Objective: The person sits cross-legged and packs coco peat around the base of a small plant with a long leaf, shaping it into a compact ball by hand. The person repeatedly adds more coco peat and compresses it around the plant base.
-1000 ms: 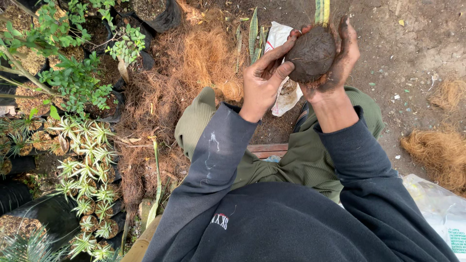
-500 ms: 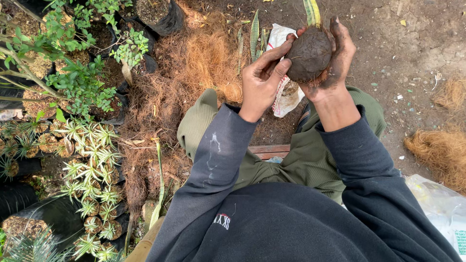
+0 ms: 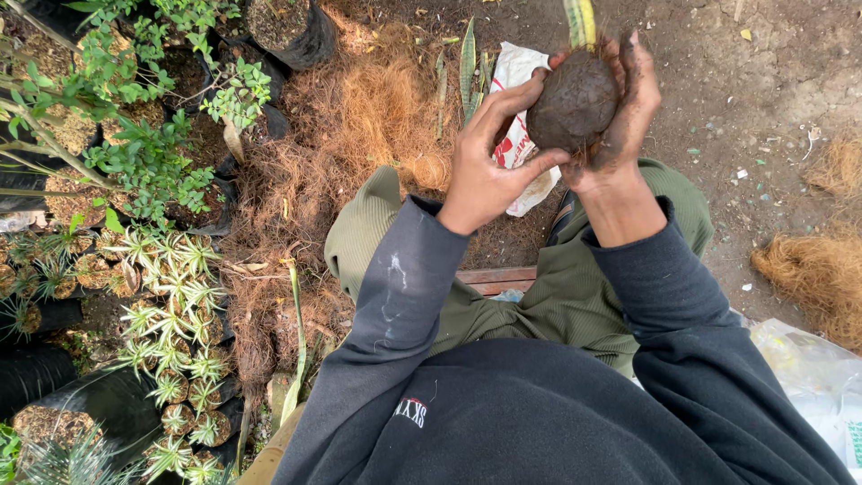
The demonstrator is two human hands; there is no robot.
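Observation:
Both my hands are raised in front of me around a dark, rounded ball of soil (image 3: 573, 101) with a green and yellow leaf (image 3: 580, 20) rising from its top. My right hand (image 3: 627, 108) cups the ball from the right, fingers smeared with dirt. My left hand (image 3: 489, 153) presses against its left side with fingers and thumb. I sit with olive-green trousers (image 3: 548, 301) and dark sleeves below.
A heap of brown coconut fibre (image 3: 359, 108) lies ahead on the left, another (image 3: 822, 269) at the right. A white plastic bag (image 3: 516, 135) lies on the dirt. Small potted plants (image 3: 171, 305) and black grow bags (image 3: 287, 27) crowd the left. A wooden plank (image 3: 494, 278) sits under my legs.
My hands and the soil ball have shifted only slightly. The left fingers have adjusted their press on the ball.

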